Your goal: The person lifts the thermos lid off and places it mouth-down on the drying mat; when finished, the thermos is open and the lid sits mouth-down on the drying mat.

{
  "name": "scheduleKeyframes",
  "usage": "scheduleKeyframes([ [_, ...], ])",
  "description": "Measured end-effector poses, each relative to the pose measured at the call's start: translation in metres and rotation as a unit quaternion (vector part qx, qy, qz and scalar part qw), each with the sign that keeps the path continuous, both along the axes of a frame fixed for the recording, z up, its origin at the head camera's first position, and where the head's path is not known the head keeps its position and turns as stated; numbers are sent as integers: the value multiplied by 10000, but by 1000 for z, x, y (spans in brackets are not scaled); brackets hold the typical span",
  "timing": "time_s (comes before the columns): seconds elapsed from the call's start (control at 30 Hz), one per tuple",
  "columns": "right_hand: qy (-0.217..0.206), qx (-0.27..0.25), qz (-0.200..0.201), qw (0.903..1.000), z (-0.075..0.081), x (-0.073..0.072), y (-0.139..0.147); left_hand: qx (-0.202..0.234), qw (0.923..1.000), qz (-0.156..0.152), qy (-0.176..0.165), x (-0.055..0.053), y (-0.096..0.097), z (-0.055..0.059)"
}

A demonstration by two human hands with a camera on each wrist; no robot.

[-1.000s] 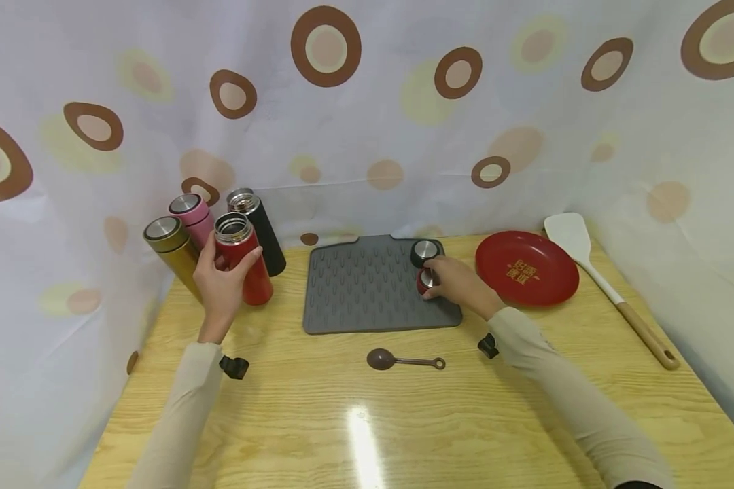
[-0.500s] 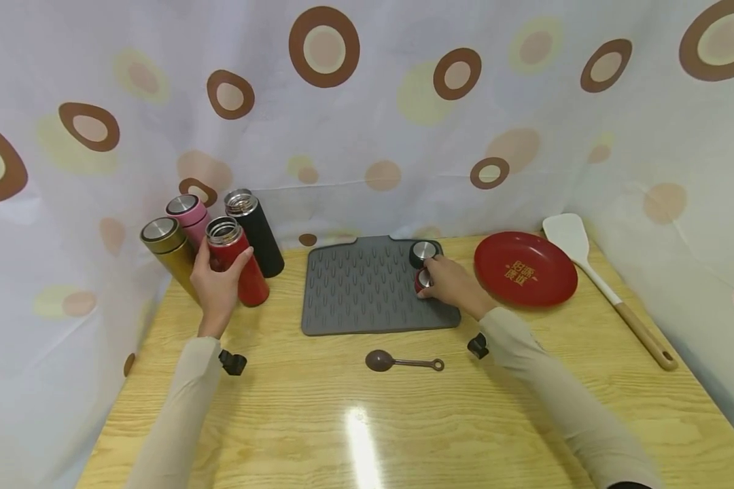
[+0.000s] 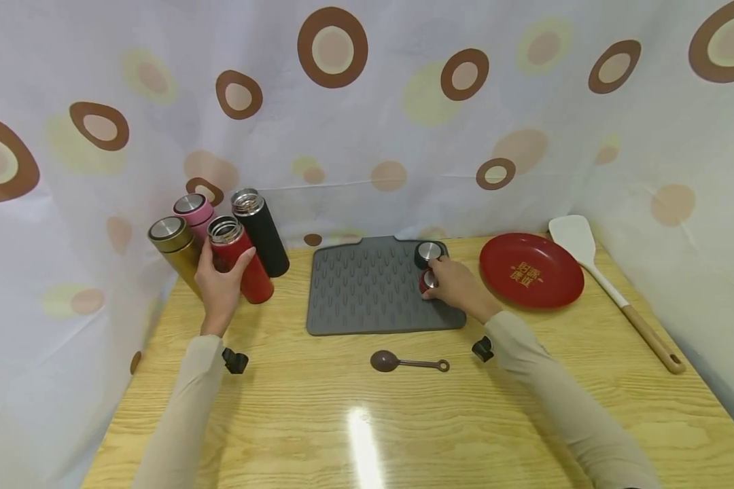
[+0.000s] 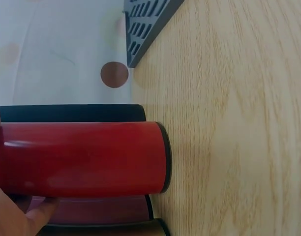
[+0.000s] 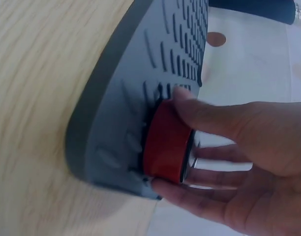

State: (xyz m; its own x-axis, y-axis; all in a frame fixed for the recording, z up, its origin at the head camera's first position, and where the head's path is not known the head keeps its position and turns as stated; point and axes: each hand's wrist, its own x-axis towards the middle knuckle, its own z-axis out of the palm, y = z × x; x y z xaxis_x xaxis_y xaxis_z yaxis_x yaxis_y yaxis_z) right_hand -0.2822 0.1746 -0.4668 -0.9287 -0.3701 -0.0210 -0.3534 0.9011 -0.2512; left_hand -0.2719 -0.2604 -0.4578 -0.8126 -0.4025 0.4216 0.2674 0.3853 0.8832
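Note:
My left hand (image 3: 220,288) grips a red thermos bottle (image 3: 245,265) around its upper body; its steel mouth is uncovered. In the left wrist view the red thermos (image 4: 86,157) stands with its dark base at the wood surface. Beside it are an uncapped black thermos (image 3: 263,234), a capped pink thermos (image 3: 194,212) and a capped gold thermos (image 3: 177,248). My right hand (image 3: 461,288) holds a red bottle cap (image 3: 427,280) with thumb and fingers at its sides, down on the grey ridged mat (image 3: 367,292). Just behind it sits a black cap (image 3: 428,252) with a steel top.
A brown spoon (image 3: 387,361) lies in front of the mat on the wooden table (image 3: 281,407). Right of the mat are a red plate (image 3: 550,288) with gold lettering and a white spatula (image 3: 605,282) with a wooden handle. A patterned curtain (image 3: 373,122) encloses the back and sides.
The red thermos's mouth has tipped slightly left and toward the pink and gold bottles, still in my left hand. My right hand stays at the red cap, with almost no movement.

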Motion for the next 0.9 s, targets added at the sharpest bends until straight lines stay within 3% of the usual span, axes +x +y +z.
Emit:
scheduleKeyframes([
  [0.23, -89, -152, 381, 9991, 1, 0, 1, -136, 9998, 146, 64, 3, -2, -2],
  [0.47, -240, 157, 231, 9993, 5, -3, -2, -4, 9999, 72, -94, 3, 2, -4],
  [0.73, -81, 60, 314, 9995, 2, -4, 0, -28, 9991, 34, -426, 8, 1, 5],
  [0.9, -157, 82, 207, 9996, 2, -4, 0, -238, 9993, 51, -296, 11, 2, 10],
])
